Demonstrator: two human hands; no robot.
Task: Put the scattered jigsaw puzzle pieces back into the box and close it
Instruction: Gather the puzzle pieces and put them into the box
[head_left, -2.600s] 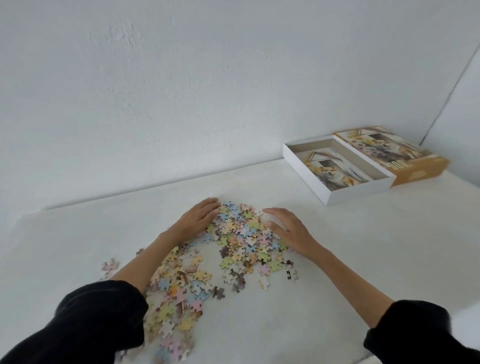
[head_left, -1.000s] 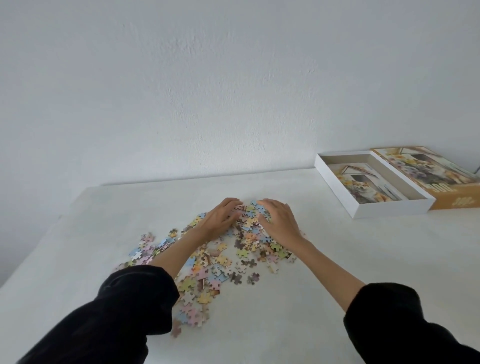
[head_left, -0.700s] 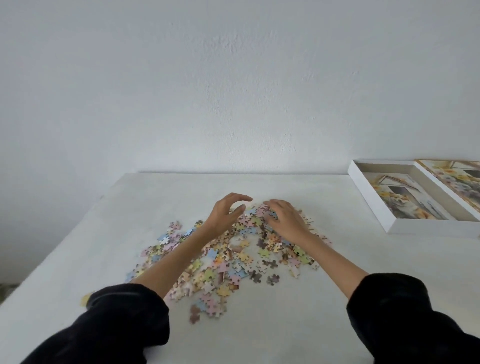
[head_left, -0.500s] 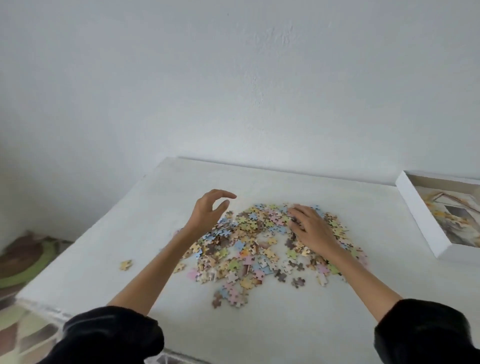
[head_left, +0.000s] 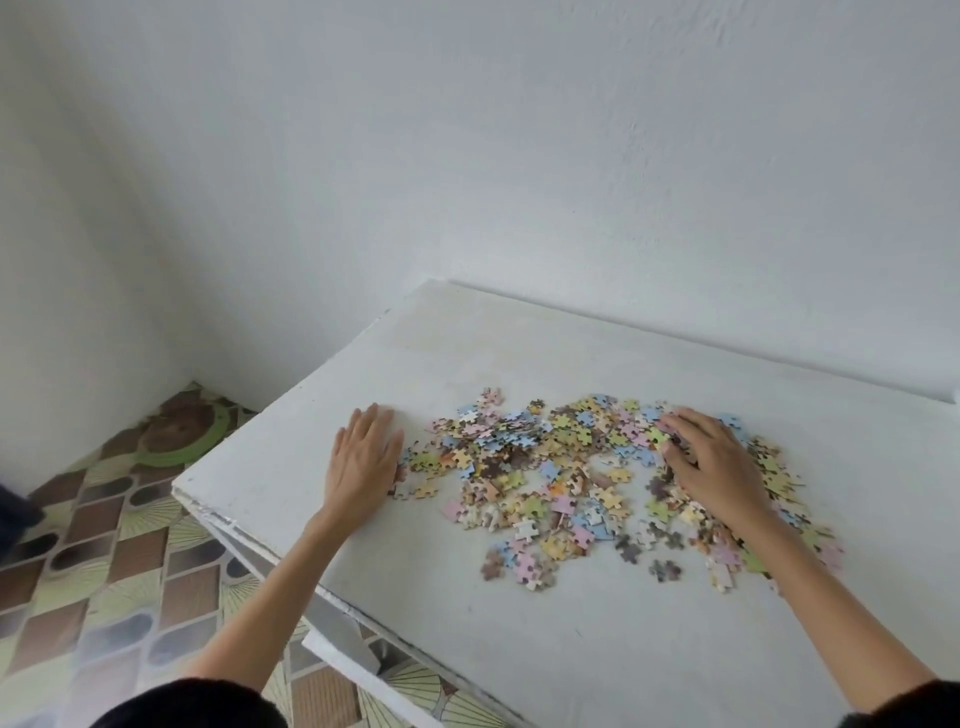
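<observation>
By my reckoning this job has barely begun: every one of the puzzle pieces (head_left: 566, 478) I can see lies loose on the white table (head_left: 597, 654), and none is packed away. The box is nowhere in my view, so I can't say what is in it or where it stands, and closing it is a step not yet reached. The pieces form one broad, shallow heap. The thickest part runs from its 10 o'clock across to 3 o'clock, and the heap thins to a ragged fringe at 6 o'clock. My left hand (head_left: 363, 462) lies palm down on the bare table at the heap's 9 o'clock, fingers straight and together, holding nothing, its inner edge touching the outermost pieces there. My right hand (head_left: 714, 470) rests on top of the heap toward 3 o'clock with the fingertips bent down into the pieces. I cannot tell whether it has any pinched underneath. I judge the step in hand to be raking the spread inward before anything gets lifted. As for counts, I see two hands and one heap. The pieces are far too many and too overlapped to number, well into the dozens. A handful of strays sit apart along the 6 o'clock edge. No box and no lid show. Patterned floor (head_left: 104, 545) shows past the table's corner at 8 o'clock.
</observation>
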